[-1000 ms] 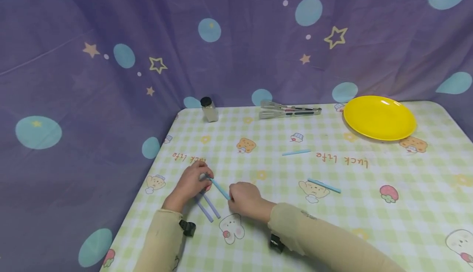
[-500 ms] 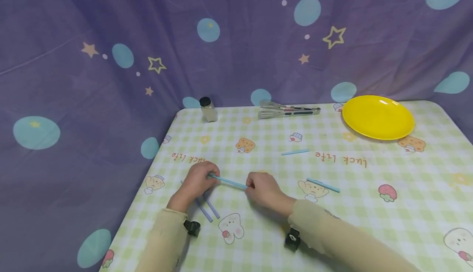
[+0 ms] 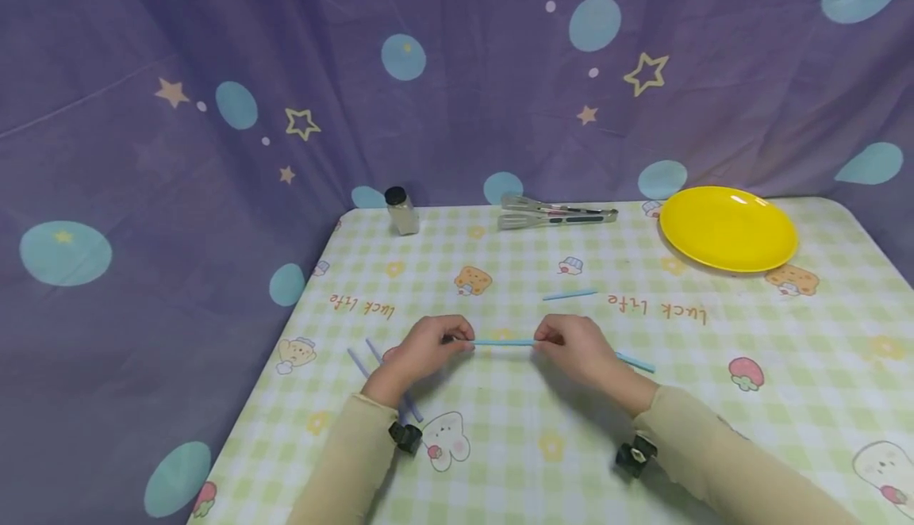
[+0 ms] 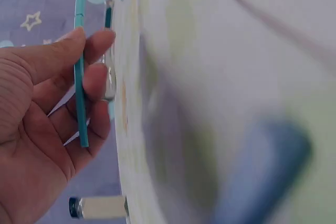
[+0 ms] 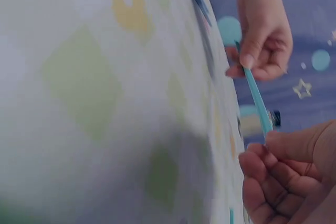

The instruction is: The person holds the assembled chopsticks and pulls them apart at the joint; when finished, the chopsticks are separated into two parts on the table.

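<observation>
A thin light-blue stick (image 3: 503, 342) spans the gap between both hands, roughly level above the table. My left hand (image 3: 432, 342) pinches its left end between thumb and fingers. In the left wrist view the stick (image 4: 81, 103) crosses the fingers, with a fine seam line above the thumb. My right hand (image 3: 577, 344) pinches the other end, its tip hidden in the fingers. Two purple sticks (image 3: 374, 352) lie on the table, partly covered by the left hand and forearm. Another light-blue stick (image 3: 635, 362) shows partly beyond the right wrist.
Farther back lies one more light-blue stick (image 3: 570, 294). Along the rear edge of the checked tablecloth (image 3: 500, 461) are a black-capped jar (image 3: 403, 214), metal tongs (image 3: 557, 214) and a yellow plate (image 3: 728, 229). A purple patterned curtain (image 3: 457, 128) hangs behind.
Both hands have moved right, away from the purple sticks, carrying the light-blue stick. It has turned from slanting to nearly level across the view. The right hand now hides part of another blue stick.
</observation>
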{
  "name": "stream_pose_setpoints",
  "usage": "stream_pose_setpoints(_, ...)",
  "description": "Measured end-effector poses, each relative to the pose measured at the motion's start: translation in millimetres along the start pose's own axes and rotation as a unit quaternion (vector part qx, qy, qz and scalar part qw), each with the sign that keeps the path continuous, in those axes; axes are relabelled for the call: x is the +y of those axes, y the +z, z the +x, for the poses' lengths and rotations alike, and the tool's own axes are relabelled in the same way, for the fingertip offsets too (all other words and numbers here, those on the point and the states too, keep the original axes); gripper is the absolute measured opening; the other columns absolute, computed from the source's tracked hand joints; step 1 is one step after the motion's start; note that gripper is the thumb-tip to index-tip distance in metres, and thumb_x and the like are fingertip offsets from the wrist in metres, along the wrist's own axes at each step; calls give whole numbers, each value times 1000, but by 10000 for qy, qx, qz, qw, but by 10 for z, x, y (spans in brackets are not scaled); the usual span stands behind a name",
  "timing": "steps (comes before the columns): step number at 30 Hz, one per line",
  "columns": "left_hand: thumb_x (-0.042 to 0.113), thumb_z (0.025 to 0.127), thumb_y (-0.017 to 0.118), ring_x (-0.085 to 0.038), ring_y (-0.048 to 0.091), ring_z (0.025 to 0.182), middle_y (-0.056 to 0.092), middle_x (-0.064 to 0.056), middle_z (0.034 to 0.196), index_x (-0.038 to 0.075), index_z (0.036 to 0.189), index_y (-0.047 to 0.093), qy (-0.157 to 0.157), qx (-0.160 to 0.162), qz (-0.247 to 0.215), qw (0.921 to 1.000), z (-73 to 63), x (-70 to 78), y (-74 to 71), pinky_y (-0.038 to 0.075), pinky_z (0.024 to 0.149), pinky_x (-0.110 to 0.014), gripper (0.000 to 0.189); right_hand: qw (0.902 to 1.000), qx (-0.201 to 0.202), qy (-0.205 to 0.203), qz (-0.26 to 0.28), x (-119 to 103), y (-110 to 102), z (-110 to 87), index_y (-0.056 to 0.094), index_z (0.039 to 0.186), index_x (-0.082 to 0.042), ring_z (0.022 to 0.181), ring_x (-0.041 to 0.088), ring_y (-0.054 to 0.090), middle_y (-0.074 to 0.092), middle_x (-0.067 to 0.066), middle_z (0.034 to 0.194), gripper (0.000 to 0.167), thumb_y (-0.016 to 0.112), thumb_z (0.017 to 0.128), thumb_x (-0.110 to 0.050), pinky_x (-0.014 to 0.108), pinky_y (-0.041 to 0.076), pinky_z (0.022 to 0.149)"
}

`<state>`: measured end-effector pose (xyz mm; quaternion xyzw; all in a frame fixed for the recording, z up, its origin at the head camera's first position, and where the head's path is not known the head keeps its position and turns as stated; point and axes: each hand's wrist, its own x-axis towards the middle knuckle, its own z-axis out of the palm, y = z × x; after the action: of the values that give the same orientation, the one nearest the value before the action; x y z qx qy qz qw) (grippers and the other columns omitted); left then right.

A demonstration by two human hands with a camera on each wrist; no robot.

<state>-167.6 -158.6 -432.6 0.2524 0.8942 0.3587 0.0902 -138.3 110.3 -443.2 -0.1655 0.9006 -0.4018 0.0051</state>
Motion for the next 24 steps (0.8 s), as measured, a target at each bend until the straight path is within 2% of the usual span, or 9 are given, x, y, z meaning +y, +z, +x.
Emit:
stream_pose_setpoints(4,15,90,71,-6,65,84,71,7,88,12,92,71,176,-104,-410,9990,102,50,112,50,77,-28,4,10000,5,-50,75,115,-187,-92,69,83,-15,71,9,57,65,-9,78,9,71,87,-6,34,50,71)
stream_pose_setpoints(10,18,91,71,-8,59,75,70,8,91,16,99,74,228,-316,-846,9957,240,158,274,48,70,-27,10,9998,33,215,27,237,-399,-214,68,84,-15,69,11,55,64,-8,76,8,70,89,-9,31,49,69)
stream_pose_setpoints(13,17,91,70,-8,59,77,70,7,94,16,100,74,251,-372,-897,9950,297,235,353,48,72,-26,10,9997,125,204,-27,297,-486,-279,68,84,-15,70,11,55,65,-7,77,7,71,89,-10,31,49,68)
stream_pose_setpoints(18,12,93,67,-8,60,84,70,1,99,9,100,72,383,-272,-911,9947,382,340,479,48,75,-26,10,9996,162,229,-63,376,-569,-365,68,85,-16,72,10,58,67,-6,79,7,72,89,-13,28,50,68)
stream_pose_setpoints(21,12,93,67,-7,58,80,70,3,101,11,99,73,400,-237,-924,9946,419,400,542,47,73,-25,9,9996,168,191,-97,392,-576,-386,67,84,-18,71,8,59,67,-8,79,8,72,89,-14,28,50,67)
stream_pose_setpoints(24,14,93,68,-7,55,72,70,7,99,15,99,73,480,-205,-888,9947,454,467,599,46,68,-24,8,9994,273,-76,-218,399,-566,-388,69,84,-18,72,7,59,67,-10,81,7,75,87,-14,28,51,67)
